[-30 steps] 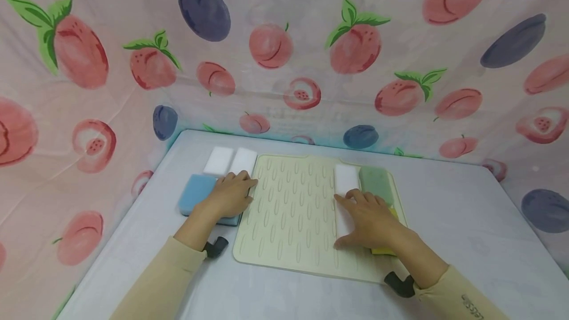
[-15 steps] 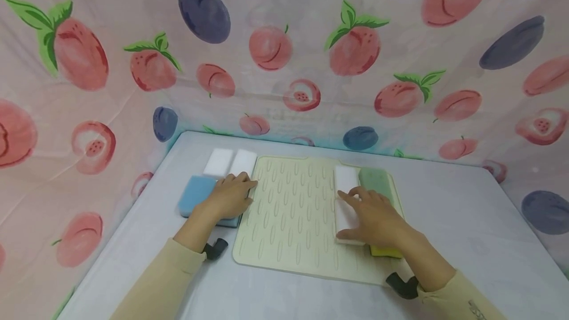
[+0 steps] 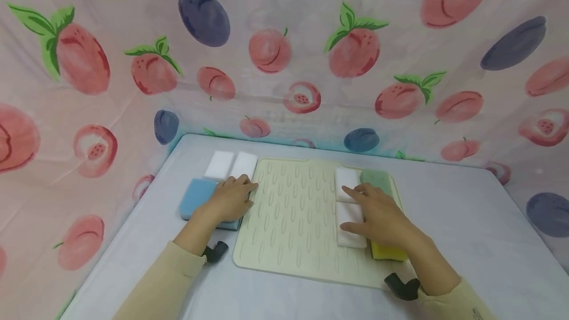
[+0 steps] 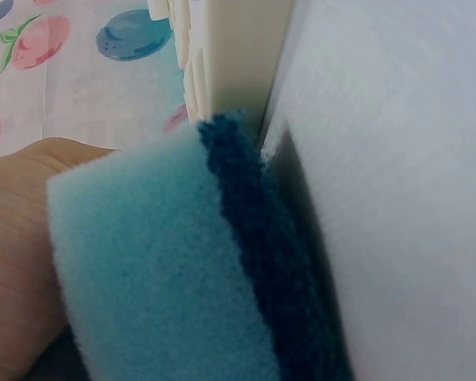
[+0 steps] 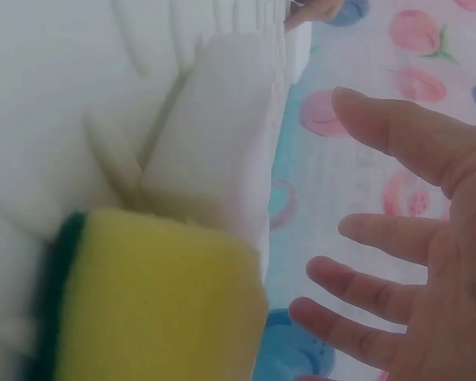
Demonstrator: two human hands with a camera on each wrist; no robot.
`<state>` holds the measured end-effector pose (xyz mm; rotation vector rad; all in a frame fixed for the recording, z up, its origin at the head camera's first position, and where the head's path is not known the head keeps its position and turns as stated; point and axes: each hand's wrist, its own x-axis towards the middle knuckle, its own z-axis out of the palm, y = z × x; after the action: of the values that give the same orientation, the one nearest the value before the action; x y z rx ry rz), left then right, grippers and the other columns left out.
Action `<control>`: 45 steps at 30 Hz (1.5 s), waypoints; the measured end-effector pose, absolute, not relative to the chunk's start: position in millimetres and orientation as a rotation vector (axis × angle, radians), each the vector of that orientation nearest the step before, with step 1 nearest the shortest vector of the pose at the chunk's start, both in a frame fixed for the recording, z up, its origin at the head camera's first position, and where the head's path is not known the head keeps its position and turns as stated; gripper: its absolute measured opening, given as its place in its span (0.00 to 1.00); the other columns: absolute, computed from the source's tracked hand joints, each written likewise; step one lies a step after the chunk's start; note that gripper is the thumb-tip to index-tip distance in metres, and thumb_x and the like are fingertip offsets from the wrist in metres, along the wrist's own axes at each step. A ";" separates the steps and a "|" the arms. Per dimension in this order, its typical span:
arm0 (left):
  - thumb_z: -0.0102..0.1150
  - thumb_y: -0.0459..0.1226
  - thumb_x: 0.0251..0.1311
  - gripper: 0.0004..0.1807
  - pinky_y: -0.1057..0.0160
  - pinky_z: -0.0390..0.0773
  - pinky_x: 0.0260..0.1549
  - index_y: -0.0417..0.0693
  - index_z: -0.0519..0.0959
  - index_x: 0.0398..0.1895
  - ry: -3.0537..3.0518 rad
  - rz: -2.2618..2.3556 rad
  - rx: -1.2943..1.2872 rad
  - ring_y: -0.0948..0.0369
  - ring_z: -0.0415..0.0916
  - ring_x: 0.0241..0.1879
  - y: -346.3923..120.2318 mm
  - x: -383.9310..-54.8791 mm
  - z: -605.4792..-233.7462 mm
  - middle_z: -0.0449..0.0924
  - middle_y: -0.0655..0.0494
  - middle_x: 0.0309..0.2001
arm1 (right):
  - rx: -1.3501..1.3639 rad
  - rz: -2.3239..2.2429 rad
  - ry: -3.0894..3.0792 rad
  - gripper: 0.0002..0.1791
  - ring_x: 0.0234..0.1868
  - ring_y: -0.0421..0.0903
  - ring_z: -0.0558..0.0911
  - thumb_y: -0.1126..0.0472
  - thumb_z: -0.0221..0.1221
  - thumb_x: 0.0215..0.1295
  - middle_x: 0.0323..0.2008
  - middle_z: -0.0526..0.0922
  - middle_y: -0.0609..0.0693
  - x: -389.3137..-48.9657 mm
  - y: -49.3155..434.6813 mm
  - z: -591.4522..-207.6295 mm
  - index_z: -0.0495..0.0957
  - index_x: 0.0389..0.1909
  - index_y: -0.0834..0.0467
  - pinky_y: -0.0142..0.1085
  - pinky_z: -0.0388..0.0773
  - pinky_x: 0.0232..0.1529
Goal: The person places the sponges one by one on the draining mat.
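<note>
My left hand [image 3: 229,199] rests over blue sponge [image 3: 197,196] beside the left edge of a cream ridged mat [image 3: 293,211], its fingers relaxed. The left wrist view shows the blue sponge [image 4: 159,254] with its dark scouring layer toward the table. My right hand [image 3: 378,216] is above the mat's right side, fingers spread and holding nothing. Below its fingers lie two white sponge blocks, a far one [image 3: 345,179] and a near one [image 3: 351,238], end to end. Right of them are a green sponge [image 3: 375,180] and a yellow sponge [image 3: 387,253], both partly hidden by the hand.
Two more white blocks, left [image 3: 219,164] and right [image 3: 244,165], lie behind the blue sponge, left of the mat. White cloth covers the table [image 3: 467,221]. A fruit-print curtain [image 3: 275,9] stands behind it. Black wrist mounts [image 3: 402,288] stick out near both wrists.
My right hand has drawn back to the right and away from the near white block, so more of both white blocks shows. The left hand stays in place.
</note>
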<state>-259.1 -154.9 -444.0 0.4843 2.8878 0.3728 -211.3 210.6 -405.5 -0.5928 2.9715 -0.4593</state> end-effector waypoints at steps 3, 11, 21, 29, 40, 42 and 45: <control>0.60 0.42 0.73 0.28 0.44 0.69 0.57 0.50 0.72 0.75 2.888 0.374 0.484 0.52 0.67 0.53 -153.9 -259.3 -444.0 0.73 0.51 0.62 | -0.594 -0.497 2.971 0.49 0.64 0.58 0.72 0.40 0.72 0.60 0.66 0.72 0.58 -210.9 212.8 -406.0 0.65 0.79 0.53 0.61 0.70 0.63; 0.61 0.41 0.72 0.28 0.45 0.70 0.55 0.49 0.73 0.74 2.890 0.368 0.473 0.52 0.67 0.51 -153.2 -257.2 -441.9 0.74 0.51 0.60 | -0.578 -0.613 2.961 0.48 0.67 0.60 0.69 0.39 0.69 0.63 0.69 0.70 0.58 -211.5 220.0 -409.6 0.63 0.79 0.52 0.64 0.69 0.65; 0.62 0.40 0.71 0.28 0.43 0.70 0.57 0.49 0.74 0.73 2.891 0.404 0.477 0.52 0.68 0.52 -151.9 -256.0 -443.6 0.75 0.52 0.60 | -0.592 -0.653 2.982 0.46 0.65 0.58 0.71 0.39 0.68 0.65 0.67 0.71 0.57 -209.8 226.1 -403.6 0.63 0.80 0.51 0.63 0.72 0.62; 0.62 0.40 0.71 0.28 0.44 0.70 0.55 0.48 0.74 0.73 2.902 0.400 0.467 0.52 0.68 0.52 -152.6 -256.6 -442.7 0.74 0.51 0.61 | -0.578 -0.681 2.964 0.46 0.68 0.59 0.69 0.39 0.67 0.66 0.69 0.69 0.57 -213.7 230.0 -401.6 0.62 0.80 0.50 0.65 0.70 0.65; 0.62 0.40 0.71 0.28 0.45 0.70 0.53 0.48 0.74 0.73 2.909 0.387 0.489 0.51 0.68 0.53 -155.4 -259.0 -441.4 0.74 0.50 0.61 | -0.602 -0.741 2.953 0.45 0.66 0.62 0.72 0.42 0.67 0.68 0.68 0.69 0.61 -217.3 239.5 -393.2 0.62 0.80 0.54 0.65 0.71 0.64; 0.62 0.40 0.72 0.28 0.45 0.70 0.54 0.48 0.73 0.73 2.904 0.390 0.484 0.51 0.68 0.53 -154.9 -259.5 -441.5 0.74 0.50 0.61 | -0.594 -0.757 2.952 0.45 0.66 0.61 0.72 0.42 0.67 0.68 0.68 0.69 0.61 -217.1 242.0 -391.1 0.62 0.80 0.55 0.65 0.71 0.64; 0.62 0.41 0.72 0.28 0.45 0.70 0.54 0.48 0.73 0.74 2.896 0.387 0.480 0.51 0.68 0.53 -154.1 -259.8 -442.6 0.73 0.50 0.61 | -0.577 -0.779 2.941 0.44 0.65 0.61 0.72 0.41 0.66 0.68 0.67 0.69 0.60 -216.5 247.0 -389.2 0.63 0.79 0.54 0.66 0.72 0.63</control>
<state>-259.8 -154.1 -442.6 0.4801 2.8957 0.3869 -216.5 247.0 -389.2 -0.5774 2.9409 -0.7795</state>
